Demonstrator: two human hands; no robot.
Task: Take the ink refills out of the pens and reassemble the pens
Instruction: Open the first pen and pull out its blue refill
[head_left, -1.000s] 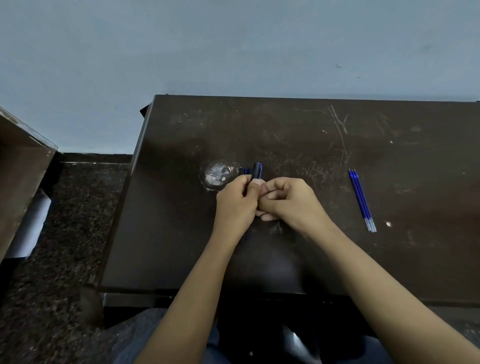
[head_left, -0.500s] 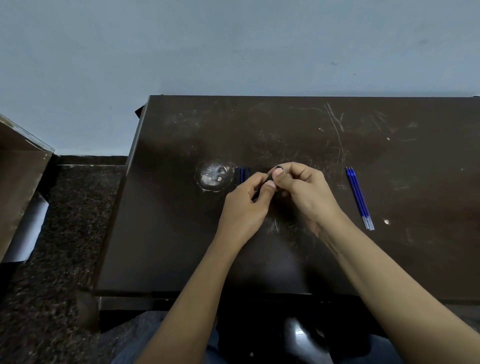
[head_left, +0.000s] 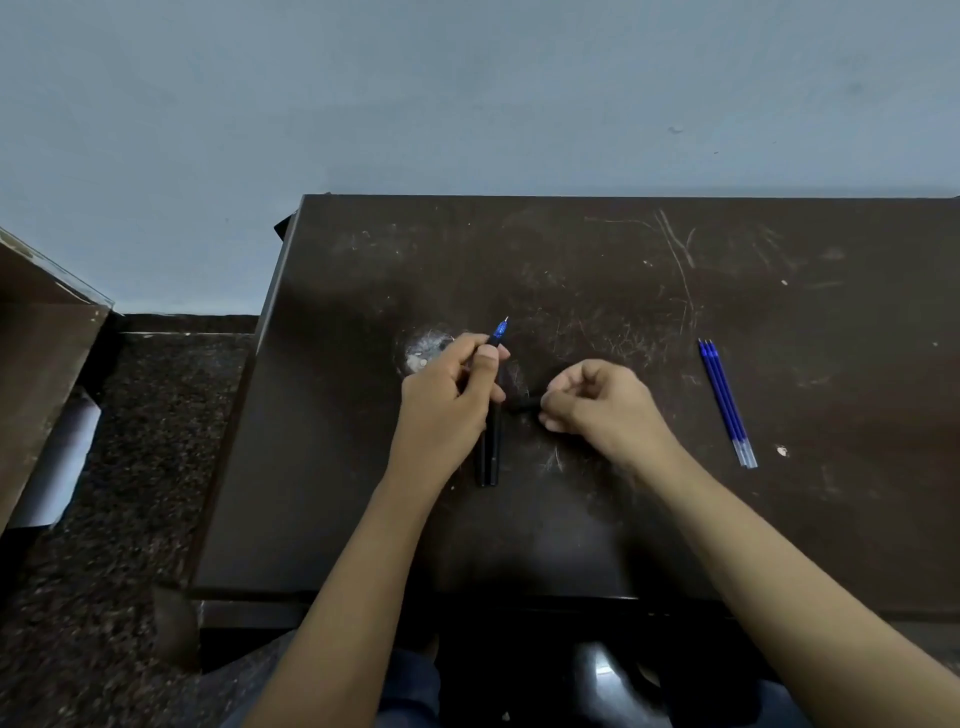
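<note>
My left hand (head_left: 449, 400) grips a black pen (head_left: 491, 447) near its front end. The blue refill tip (head_left: 501, 328) sticks out past my fingers, pointing away from me. The pen's dark body runs down toward me below the hand; it looks like more than one barrel side by side, though I cannot tell for sure. My right hand (head_left: 597, 400) pinches a small black pen piece (head_left: 522, 405), a cap or tip section, just right of the pen and apart from it. Three blue ink refills (head_left: 727, 402) lie together on the dark table (head_left: 623, 260) to the right.
A pale worn patch (head_left: 423, 351) marks the table just left of my left hand. The table's left edge drops to a speckled dark floor (head_left: 130, 441). A brown box or piece of furniture (head_left: 36, 353) stands at far left. A blue-grey wall runs behind.
My hands have come apart. The right hand pulled the black piece off the pen and moved right and toward me, baring the blue refill tip above my left hand.
</note>
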